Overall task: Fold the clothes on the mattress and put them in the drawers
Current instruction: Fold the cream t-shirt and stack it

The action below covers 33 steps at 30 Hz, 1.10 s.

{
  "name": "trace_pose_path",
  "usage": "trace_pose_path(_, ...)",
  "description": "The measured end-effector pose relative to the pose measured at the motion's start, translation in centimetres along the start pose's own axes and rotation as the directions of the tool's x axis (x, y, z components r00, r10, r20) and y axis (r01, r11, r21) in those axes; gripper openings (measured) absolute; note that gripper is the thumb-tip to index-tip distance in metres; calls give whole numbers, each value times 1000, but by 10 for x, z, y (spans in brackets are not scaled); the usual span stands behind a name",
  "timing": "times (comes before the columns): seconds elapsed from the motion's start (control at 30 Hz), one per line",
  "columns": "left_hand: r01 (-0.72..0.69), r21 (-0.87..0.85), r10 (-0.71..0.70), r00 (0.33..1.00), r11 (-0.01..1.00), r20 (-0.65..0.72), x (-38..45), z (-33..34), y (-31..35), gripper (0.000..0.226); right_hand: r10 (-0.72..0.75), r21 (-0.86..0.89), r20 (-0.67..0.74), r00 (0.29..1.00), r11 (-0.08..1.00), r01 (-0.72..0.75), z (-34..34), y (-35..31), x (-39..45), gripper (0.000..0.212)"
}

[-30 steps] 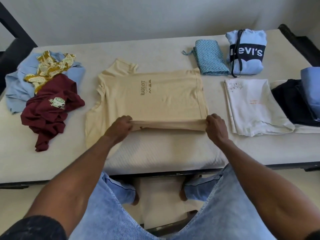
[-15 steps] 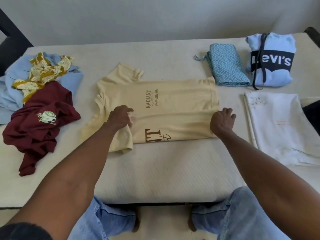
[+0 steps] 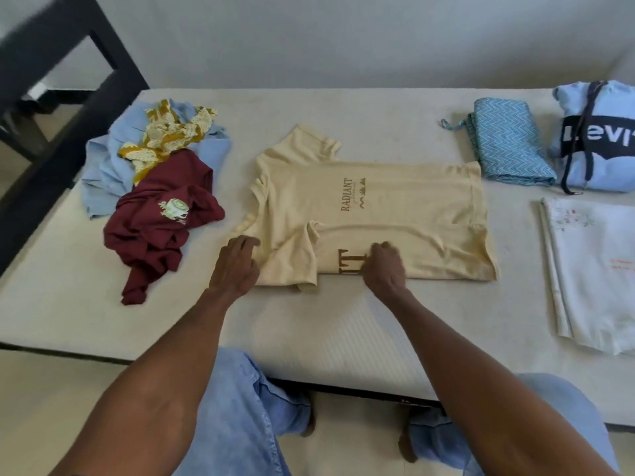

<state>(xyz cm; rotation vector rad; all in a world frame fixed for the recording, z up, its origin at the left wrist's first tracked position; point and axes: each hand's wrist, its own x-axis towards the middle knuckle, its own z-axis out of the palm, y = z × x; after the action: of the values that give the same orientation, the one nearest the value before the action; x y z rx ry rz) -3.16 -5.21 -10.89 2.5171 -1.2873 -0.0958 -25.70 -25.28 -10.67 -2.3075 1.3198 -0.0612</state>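
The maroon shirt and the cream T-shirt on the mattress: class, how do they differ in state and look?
The maroon shirt lies crumpled in a heap; the cream T-shirt is spread flat and partly folded. The maroon shirt rests against a pile of other clothes, untouched; the cream T-shirt lies alone, with the left hand and right hand on its near edge. Both carry a printed design.
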Motion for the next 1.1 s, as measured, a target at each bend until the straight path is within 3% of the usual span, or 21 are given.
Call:
trace_pose_path(0.1, -4, -13, 6, 996, 1000, 93, -28, -4, -28, 62, 2, 290, 193, 981, 955, -58, 22, -51, -5, 31)
trace_pose_path(0.2, -190, 50, 176, 963, 981, 207, -48, 0, -56, 76, 27, 394, 292, 956, 908, -146, 37, -85, -7, 56)
trace_pose_path(0.27, -299, 80, 281, 942, 951, 181, -45, 7, -67, 56, 17, 427, 341, 940, 888, -171, 43, -96, -4, 73)
trace_pose_path(0.33, -311, 46, 309, 950, 949, 40, -34, 10, -69, 34, -12, 452, 343, 939, 879, -154, 46, -103, 6, 84)
trace_pose_path(0.37, -244, -40, 244, 970, 969, -21, -25, 9, -65, 31, -27, 487, 327, 944, 861, -144, 43, -105, 13, 86)
trace_pose_path(0.43, 70, -317, -83, 996, 946, -27, 1, -8, -53, 24, -49, 638, 293, 955, 754, -157, 36, -115, 30, 74)
trace_pose_path(0.5, 344, -558, -388, 921, 755, 42, 35, -25, -51, 15, -30, 864, 315, 948, 422, -274, 23, -128, 51, 48)
trace_pose_path(0.53, 394, -659, -474, 878, 641, 63, 50, -30, -52, 16, -27, 918, 329, 944, 241, -313, 18, -133, 60, 37)
trace_pose_path(0.57, 415, -737, -539, 838, 533, 82, 63, -33, -57, 21, -19, 939, 319, 948, 146, -313, 16, -136, 69, 30)
trace_pose_path(0.6, 442, -772, -576, 809, 457, 122, 71, -33, -62, 26, -4, 934, 289, 957, 221, -281, 12, -139, 71, 22)
trace_pose_path(0.63, 482, -760, -578, 797, 436, 174, 76, -30, -67, 30, 4, 900, 255, 967, 364, -239, 11, -138, 71, 21)
trace_pose_path(0.67, 532, -708, -561, 795, 464, 230, 77, -27, -69, 32, 15, 841, 217, 976, 504, -194, 14, -133, 68, 26)
trace_pose_path(0.73, 595, -558, -507, 798, 578, 325, 71, -15, -73, 32, 58, 719, 95, 994, 686, -109, 26, -118, 59, 50)
trace_pose_path(0.83, 597, -462, -482, 802, 656, 352, 61, 3, -74, 17, 16, 531, -65, 998, 847, 21, 49, -95, 48, 59)
trace_pose_path(0.93, 613, -418, -543, 789, 670, 287, 54, 7, -71, 14, 44, 382, -153, 987, 924, 18, 62, -79, 43, 32)
trace_pose_path(1.0, 575, -604, -579, 785, 551, 219, 52, 4, -66, 12, 84, 334, -181, 980, 942, -19, 61, -77, 47, 18)
trace_pose_path(1.1, 486, -810, -622, 756, 328, 202, 49, -3, -58, 12, 8, 116, -118, 993, 993, 6, 53, -72, 62, 30)
